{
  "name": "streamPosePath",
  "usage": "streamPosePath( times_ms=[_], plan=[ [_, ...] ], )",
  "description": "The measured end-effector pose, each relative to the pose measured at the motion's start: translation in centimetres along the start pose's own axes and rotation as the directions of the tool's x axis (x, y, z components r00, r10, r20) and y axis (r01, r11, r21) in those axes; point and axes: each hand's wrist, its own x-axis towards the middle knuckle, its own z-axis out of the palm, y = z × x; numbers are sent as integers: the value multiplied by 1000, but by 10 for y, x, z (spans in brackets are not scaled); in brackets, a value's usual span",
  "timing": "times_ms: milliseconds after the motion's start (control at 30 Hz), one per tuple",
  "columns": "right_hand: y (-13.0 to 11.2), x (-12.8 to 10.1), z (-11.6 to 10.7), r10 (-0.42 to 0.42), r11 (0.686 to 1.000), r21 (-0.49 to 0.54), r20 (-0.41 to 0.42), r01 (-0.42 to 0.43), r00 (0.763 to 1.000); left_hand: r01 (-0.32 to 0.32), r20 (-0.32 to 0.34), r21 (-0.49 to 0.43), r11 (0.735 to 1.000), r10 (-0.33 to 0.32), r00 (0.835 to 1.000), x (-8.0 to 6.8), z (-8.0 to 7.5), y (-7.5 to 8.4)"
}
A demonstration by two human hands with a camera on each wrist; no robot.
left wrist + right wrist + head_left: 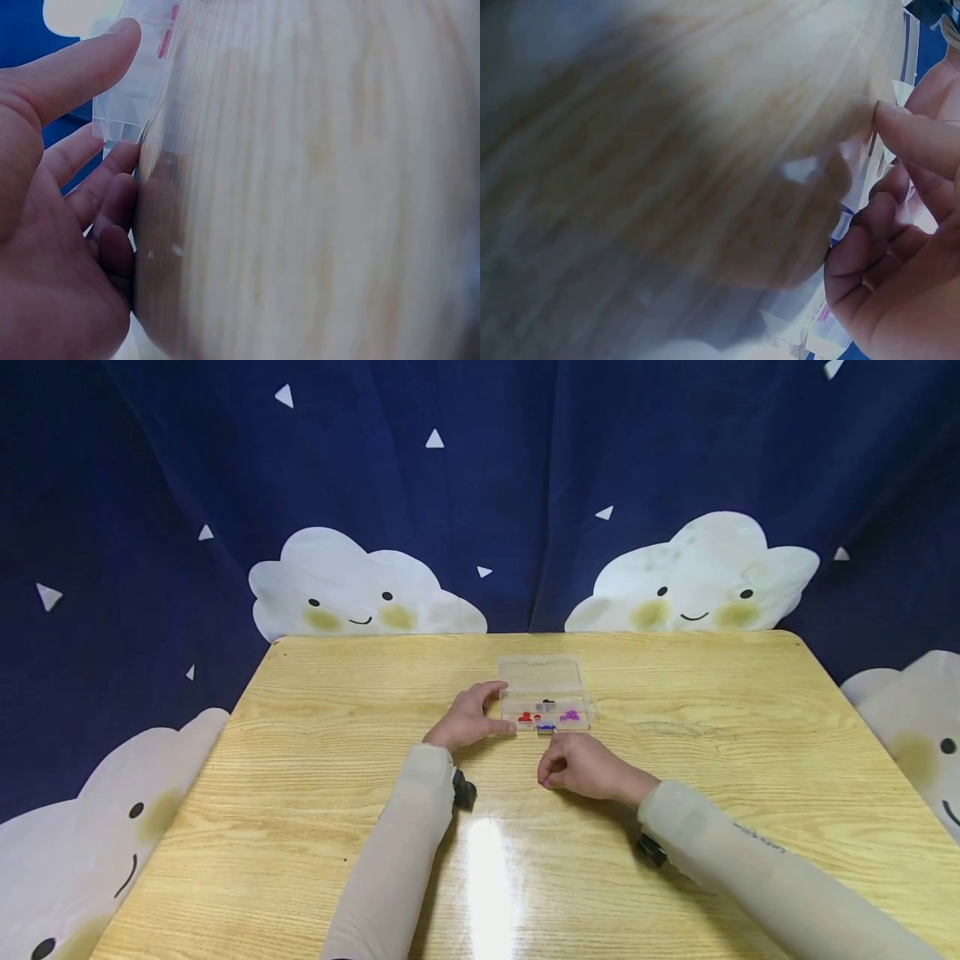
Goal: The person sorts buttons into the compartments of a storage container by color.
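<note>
In the head view the small coloured pieces (547,717) in the clear box (542,675) are too small to identify. The right wrist view is blurred; the right hand (900,247) is cut off at 3 o'clock.

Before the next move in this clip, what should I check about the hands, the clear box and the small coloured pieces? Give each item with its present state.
1. Left hand steadies the clear box at its left side: ok, thumb and fingers touch it.
2. Box lid open: ok, it lies back beyond the tray.
3. Coloured pieces sit inside the compartments: ok for the red, purple and black ones; a blue piece lies at the front edge, in or out cannot tell.
4. Right hand holds a piece: cannot tell; fingers are curled and pinched near the box.
5. Box flat on the table: ok.
</note>
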Motion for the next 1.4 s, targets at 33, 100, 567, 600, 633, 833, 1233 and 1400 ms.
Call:
streamPosePath(
  times_ms=[33, 100, 567, 600, 633, 833, 1233, 1400],
  plan=[
    [0, 0, 0, 2, 1000, 1, 1, -2, 1000, 1, 0, -1, 1000, -1, 1000, 0, 0, 0],
    [1, 0, 0, -2, 1000, 4, 2, 2, 1000, 1, 1, -2, 1000, -1, 1000, 0, 0, 0],
    [0, -1, -2, -9, 1000, -12, 17, 9, 1000, 0, -10, -4, 1000, 0, 1000, -1, 0, 2],
    [0, -1, -2, -9, 1000, -12, 18, 9, 1000, 1, -12, -4, 1000, -1, 1000, -1, 0, 2],
    [0, -1, -2, -7, 1000, -12, 20, 7, 1000, 2, -12, -3, 1000, -2, 1000, -1, 0, 2],
    [-1, -1, -3, -7, 1000, -12, 27, 8, 1000, 7, -12, -14, 1000, -7, 1000, -2, 0, 3],
    [1, -1, -6, -47, 999, -20, -1, 47, 999, 5, -6, -14, 1000, -5, 1000, -2, 0, 2],
    [0, 0, -11, -49, 999, -10, -31, 49, 998, 5, -9, -15, 1000, -5, 1000, -1, 1, 2]
  ],
)
